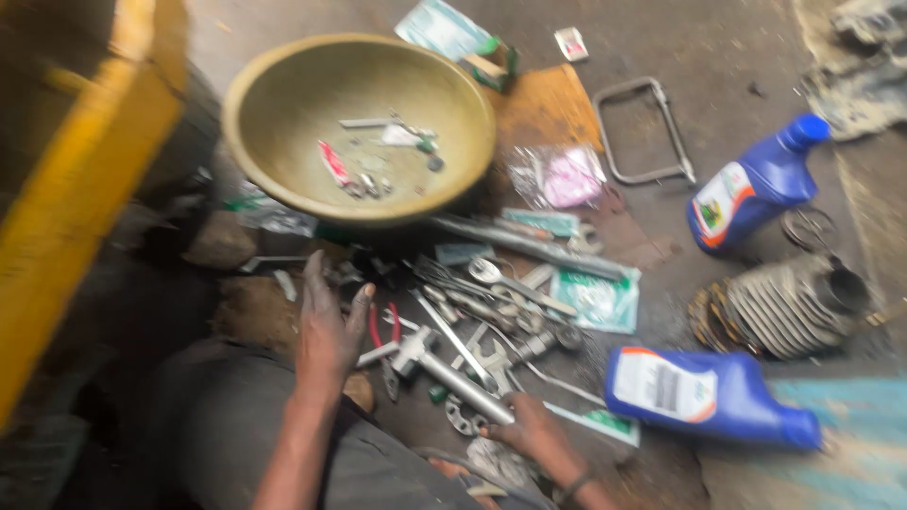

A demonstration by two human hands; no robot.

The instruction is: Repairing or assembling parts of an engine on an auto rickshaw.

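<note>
Greasy steel everywhere, that's my floor setup. I'm sitting low with the pile of wrenches and spanners fanned out right in front of my knee so everything's in arm's reach. My left hand is open, fingers spread, resting at the near edge of the pile just beside the red-handled pliers. My right hand is closed around the end of a long silver socket wrench, which lies angled across the other tools. Small screws and bits sit in the big brass-coloured bowl behind the pile, so they don't roll off. Two blue oil bottles lie over to the right, near the finned engine cylinder, well apart from the tools. It's a blurry view, so finer details are hard to tell.
</note>
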